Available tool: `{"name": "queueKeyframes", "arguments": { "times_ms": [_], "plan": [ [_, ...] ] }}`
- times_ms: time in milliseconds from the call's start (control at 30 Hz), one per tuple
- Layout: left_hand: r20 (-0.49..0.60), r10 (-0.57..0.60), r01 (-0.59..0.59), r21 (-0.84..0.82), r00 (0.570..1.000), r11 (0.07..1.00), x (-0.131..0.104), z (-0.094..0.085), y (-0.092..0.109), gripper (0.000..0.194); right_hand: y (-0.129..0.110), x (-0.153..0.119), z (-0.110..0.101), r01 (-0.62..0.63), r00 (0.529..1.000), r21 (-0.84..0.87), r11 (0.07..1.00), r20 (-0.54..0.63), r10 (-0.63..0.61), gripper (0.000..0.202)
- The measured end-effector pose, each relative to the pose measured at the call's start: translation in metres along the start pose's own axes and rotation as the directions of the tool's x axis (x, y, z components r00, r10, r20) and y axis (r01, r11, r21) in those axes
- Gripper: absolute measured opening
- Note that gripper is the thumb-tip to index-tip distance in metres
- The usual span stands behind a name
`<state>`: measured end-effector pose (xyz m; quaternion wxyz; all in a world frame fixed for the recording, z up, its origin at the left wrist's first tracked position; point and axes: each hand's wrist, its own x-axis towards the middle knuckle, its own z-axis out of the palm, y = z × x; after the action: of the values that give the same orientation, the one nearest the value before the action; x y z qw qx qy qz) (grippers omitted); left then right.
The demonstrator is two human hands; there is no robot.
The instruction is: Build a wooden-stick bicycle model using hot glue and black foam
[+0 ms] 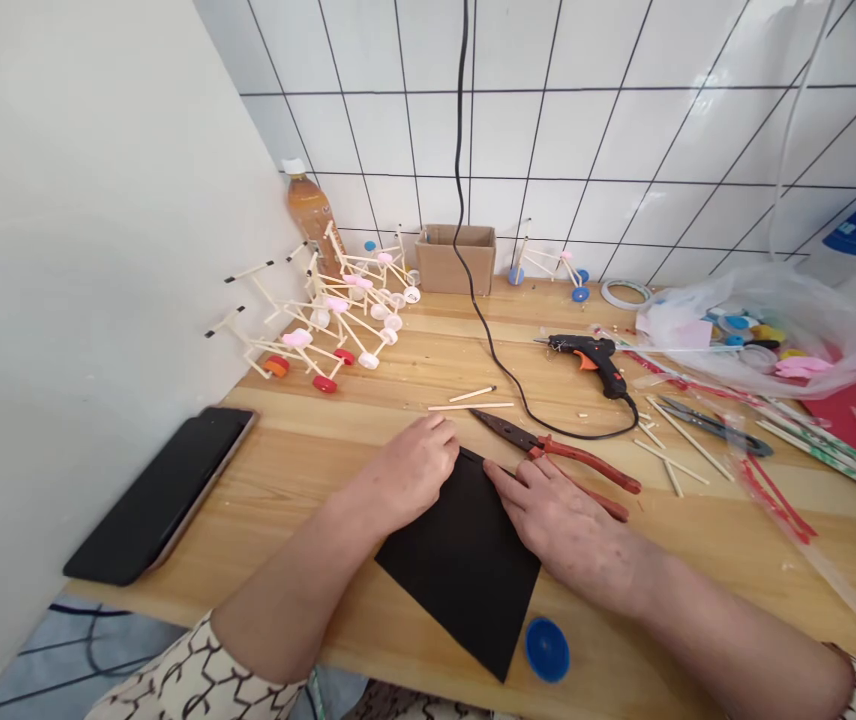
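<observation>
A sheet of black paper point(465, 560) lies on the wooden table in front of me, turned at an angle with one corner toward me. At its far edge, where a narrow strip looks creased or folded, my left hand point(422, 468) is closed with its fingers curled over the paper. My right hand point(552, 515) grips the same edge farther right, index finger along the fold and the other fingers bent; its thumb is hidden. Just beyond the right hand lie red-handled pliers point(585, 455). A blue round cap point(546, 649) rests near the paper's closest corner.
A glue gun point(589, 355) with a black cord lies behind the pliers, beside scissors point(717, 425) and thin sticks. Small stick-built wheeled frames point(334, 305) crowd the back left near a bottle point(312, 210). A phone point(162, 495) lies left; a plastic bag point(773, 330) sits right.
</observation>
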<state>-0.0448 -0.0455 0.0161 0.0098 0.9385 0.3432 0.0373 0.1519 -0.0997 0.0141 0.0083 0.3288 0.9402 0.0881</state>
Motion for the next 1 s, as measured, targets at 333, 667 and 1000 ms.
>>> {"name": "queueKeyframes", "arguments": {
  "times_ms": [333,667,1000],
  "plan": [
    [0.042,0.087,-0.089,0.037,0.995,0.995,-0.006,-0.003,0.040,0.031,-0.001,-0.001,0.006,-0.020,0.996,-0.015,1.000,-0.084,0.018,0.033],
    [0.135,-0.049,0.043,0.048,0.990,0.998,-0.016,0.001,0.059,0.072,0.000,-0.001,0.001,-0.021,0.994,-0.011,1.000,-0.110,0.020,0.038],
    [0.243,-0.132,0.116,0.078,0.961,0.990,-0.013,-0.005,0.055,0.082,0.001,-0.003,0.006,-0.024,0.996,0.028,0.999,-0.091,0.026,0.035]
  ]
}}
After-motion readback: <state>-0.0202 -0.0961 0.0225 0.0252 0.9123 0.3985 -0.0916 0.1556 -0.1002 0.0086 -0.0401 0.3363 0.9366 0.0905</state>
